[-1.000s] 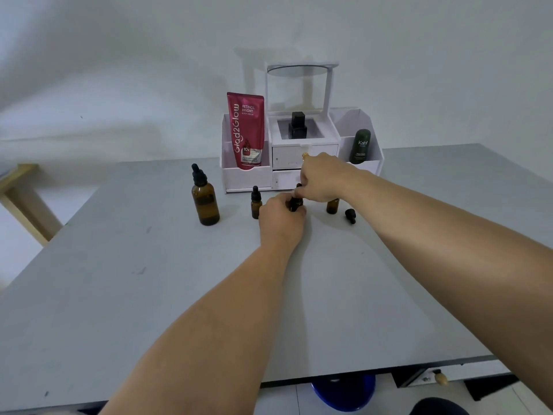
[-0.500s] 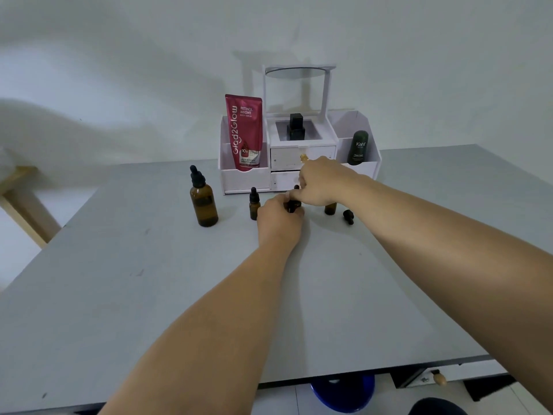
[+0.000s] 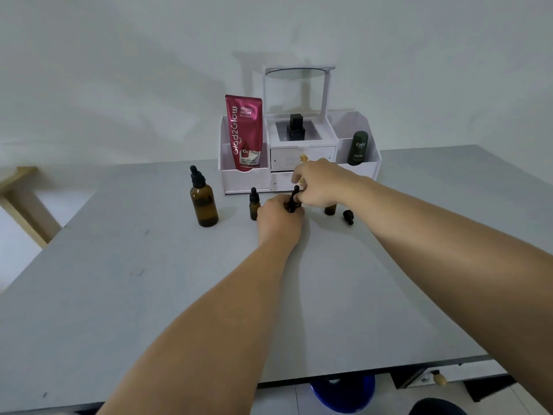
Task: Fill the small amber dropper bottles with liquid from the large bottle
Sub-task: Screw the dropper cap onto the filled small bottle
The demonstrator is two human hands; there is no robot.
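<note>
The large amber bottle (image 3: 203,202) with a black dropper cap stands on the grey table (image 3: 149,295) at the left. A small capped amber bottle (image 3: 254,205) stands to its right. My left hand (image 3: 279,218) grips another small bottle, mostly hidden by my fingers. My right hand (image 3: 321,185) pinches that bottle's black dropper cap (image 3: 294,199) from above. An uncapped small amber bottle (image 3: 330,209) peeks out under my right wrist. Its loose black dropper cap (image 3: 348,217) lies on the table to the right.
A white organizer (image 3: 299,163) with drawers and a mirror stands at the back. It holds a red pouch (image 3: 245,133), a black bottle (image 3: 296,127) and a dark green bottle (image 3: 358,147). A blue stool (image 3: 344,390) shows below the table's front edge.
Both hands stay on the small bottle and its cap; the right hand has shifted only slightly. Nothing else on the table has moved.
</note>
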